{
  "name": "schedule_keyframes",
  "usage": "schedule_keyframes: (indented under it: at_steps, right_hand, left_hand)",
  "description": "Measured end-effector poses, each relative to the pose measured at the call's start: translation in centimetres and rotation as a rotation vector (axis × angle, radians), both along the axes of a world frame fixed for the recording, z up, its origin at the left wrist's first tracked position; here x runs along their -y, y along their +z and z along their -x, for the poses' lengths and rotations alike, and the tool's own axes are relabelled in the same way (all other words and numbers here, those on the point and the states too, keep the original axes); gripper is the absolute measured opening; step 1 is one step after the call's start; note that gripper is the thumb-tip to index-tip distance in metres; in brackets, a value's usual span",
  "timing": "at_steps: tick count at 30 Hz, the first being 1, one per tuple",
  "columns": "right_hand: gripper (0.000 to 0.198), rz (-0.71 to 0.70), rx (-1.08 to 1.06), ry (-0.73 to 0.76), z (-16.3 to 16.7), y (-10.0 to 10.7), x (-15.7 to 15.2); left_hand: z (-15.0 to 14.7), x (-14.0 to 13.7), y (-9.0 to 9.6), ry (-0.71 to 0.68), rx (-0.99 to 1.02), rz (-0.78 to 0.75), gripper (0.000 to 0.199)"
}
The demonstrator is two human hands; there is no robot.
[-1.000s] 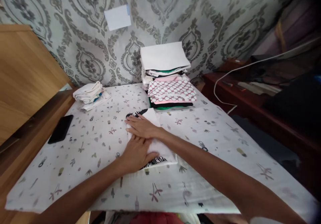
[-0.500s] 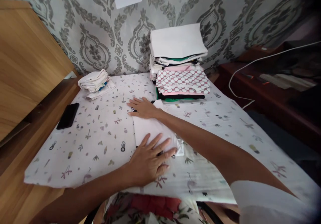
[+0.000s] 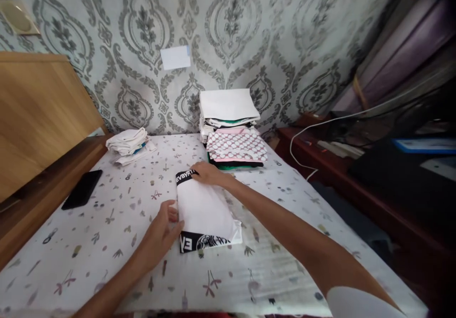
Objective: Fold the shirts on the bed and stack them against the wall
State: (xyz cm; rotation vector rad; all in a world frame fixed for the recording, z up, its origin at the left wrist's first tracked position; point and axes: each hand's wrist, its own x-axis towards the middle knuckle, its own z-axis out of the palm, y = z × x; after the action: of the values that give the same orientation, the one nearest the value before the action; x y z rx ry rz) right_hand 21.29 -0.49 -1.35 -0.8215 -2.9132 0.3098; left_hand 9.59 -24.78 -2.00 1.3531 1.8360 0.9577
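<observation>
A folded white garment (image 3: pixel 203 209) lies on the patterned sheet in front of me, with black lettered bands along its far and near ends. My right hand (image 3: pixel 208 173) is at the far end, its fingers bent over the black band and gripping the cloth there. Beside the garment's left edge is my left hand (image 3: pixel 164 225). Its fingers are curled and its thumb stands apart from them, the thumb tip touching the edge near the lower band.
Behind the garment rises a stack of folded clothes (image 3: pixel 231 128). A smaller pile of white cloth (image 3: pixel 128 144) sits at the back left, with a black phone (image 3: pixel 82 190) nearer. Wooden furniture (image 3: pixel 39 123) borders the left; a white cable (image 3: pixel 295 142) hangs at the right.
Both hands were spread flat on the garment. The right hand has since bent its fingers at the far band, and the left has moved off to the left edge. The view has tilted up.
</observation>
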Motion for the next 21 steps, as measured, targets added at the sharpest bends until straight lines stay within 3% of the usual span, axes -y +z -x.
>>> schedule_keyframes:
  at_steps: [3, 7, 12, 17, 19, 21]
  right_hand:
    - [0.033, 0.031, 0.052, -0.006, 0.1, 0.8, -0.1]
    - [0.032, 0.113, 0.108, -0.046, 0.6, 1.9, -0.4]
    - [0.023, 0.23, 0.089, -0.134, -0.2, 2.3, 0.2]
    - [0.025, 0.362, -0.026, -0.302, -2.4, 1.2, 2.3]
    - [0.032, 0.422, -0.074, -0.381, -3.1, 0.8, 3.1]
    - [0.03, 0.504, -0.108, -0.431, -3.5, 0.8, 3.7]
  left_hand:
    - [-0.2, -1.1, 0.6, 0.0, 0.291, 0.239, 0.068]
    - [-0.8, -1.6, 0.5, 0.02, 0.449, 0.349, 0.062]
    - [3.2, -0.9, 1.6, 0.111, 0.569, 0.265, 0.055]
    - [7.0, 0.6, 2.8, 0.473, 0.67, 0.078, 0.042]
    - [6.6, 1.4, 2.5, 0.484, 0.713, 0.107, 0.044]
    - [5.6, 2.0, 1.8, 0.403, 0.732, 0.166, 0.056]
